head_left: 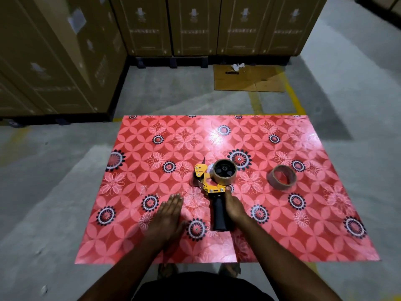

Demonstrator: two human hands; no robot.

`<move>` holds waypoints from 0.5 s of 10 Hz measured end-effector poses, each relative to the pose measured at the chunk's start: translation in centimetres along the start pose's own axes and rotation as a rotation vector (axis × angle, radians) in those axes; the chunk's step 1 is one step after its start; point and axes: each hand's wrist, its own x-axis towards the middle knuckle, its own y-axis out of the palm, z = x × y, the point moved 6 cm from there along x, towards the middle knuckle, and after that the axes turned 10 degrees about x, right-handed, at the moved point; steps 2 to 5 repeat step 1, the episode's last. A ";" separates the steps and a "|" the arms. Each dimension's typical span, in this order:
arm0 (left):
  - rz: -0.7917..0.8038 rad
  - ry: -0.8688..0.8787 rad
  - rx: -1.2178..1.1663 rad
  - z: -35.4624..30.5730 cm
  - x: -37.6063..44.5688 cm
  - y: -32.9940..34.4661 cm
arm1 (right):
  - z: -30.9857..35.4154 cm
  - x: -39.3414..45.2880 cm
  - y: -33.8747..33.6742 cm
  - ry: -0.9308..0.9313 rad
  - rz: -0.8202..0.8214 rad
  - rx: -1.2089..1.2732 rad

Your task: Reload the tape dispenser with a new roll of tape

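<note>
Centre frame, the yellow-and-black tape dispenser [213, 187] lies on its side on the red floral mat [134, 148], black handle pointing down-frame. A brown roll [224, 172] sits on its hub. Whether that is the spent one or the fresh one, I cannot tell. A second roll [281, 176], thin-walled and mostly core, lies apart at centre right.

The right hand [233, 206] rests along the handle's right side, fingertips near the yellow frame; whether the fingers wrap the grip is unclear from here. The left hand [169, 210] lies flat on the mat just left of the dispenser, fingers straight and together, holding nothing.

My read: pin the handle firmly with the right, and keep the left clear of the serrated blade at the dispenser's upper left.
</note>
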 end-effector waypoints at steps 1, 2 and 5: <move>-0.011 -0.019 0.012 0.0 0.6 -0.7 | 2.3 -1.3 -2.1 -0.264 -0.178 -0.392; -0.011 -0.019 0.012 0.0 0.6 -0.7 | 2.3 -1.3 -2.1 -0.264 -0.178 -0.392; -0.011 -0.019 0.012 0.0 0.6 -0.7 | 2.3 -1.3 -2.1 -0.264 -0.178 -0.392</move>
